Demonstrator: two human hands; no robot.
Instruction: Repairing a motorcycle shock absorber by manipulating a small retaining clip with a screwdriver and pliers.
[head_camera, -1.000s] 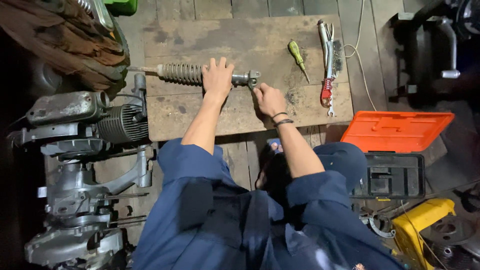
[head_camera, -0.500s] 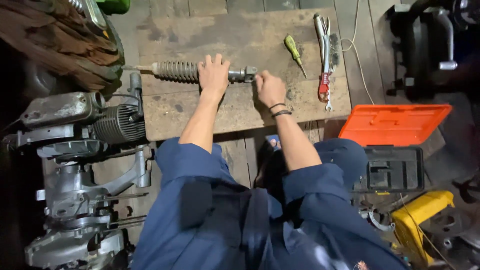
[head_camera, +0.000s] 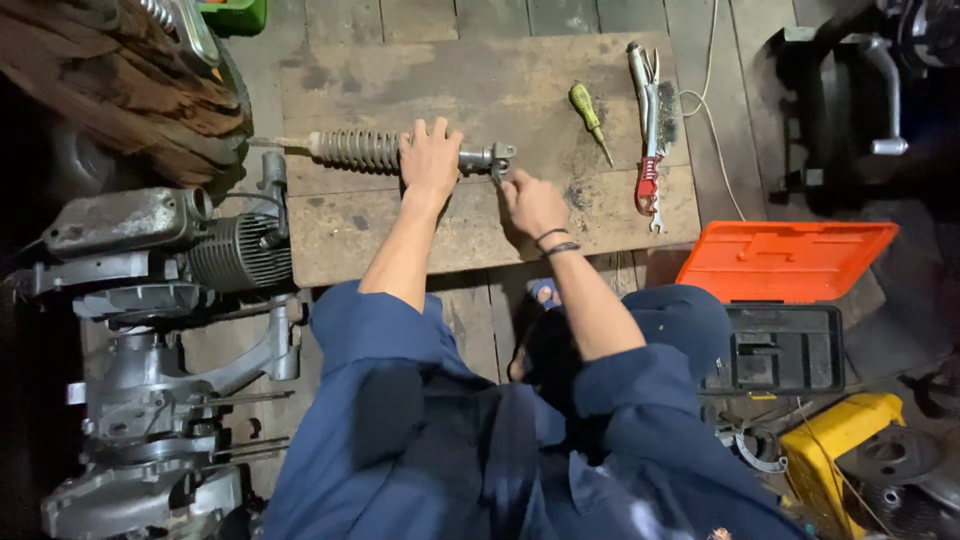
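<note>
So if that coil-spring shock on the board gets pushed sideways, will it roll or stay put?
The shock absorber is a long round cylinder lying flat on the wooden board, so it would probably roll unless pinned; the left hand presses down on it. It looks like steel, likely heavy and stiff. The right hand is at its eye end.

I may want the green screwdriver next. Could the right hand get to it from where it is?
Probably yes. The right hand works at the end of the shock absorber, and the green screwdriver lies just beyond on the wooden board, with bare wood between them.
</note>
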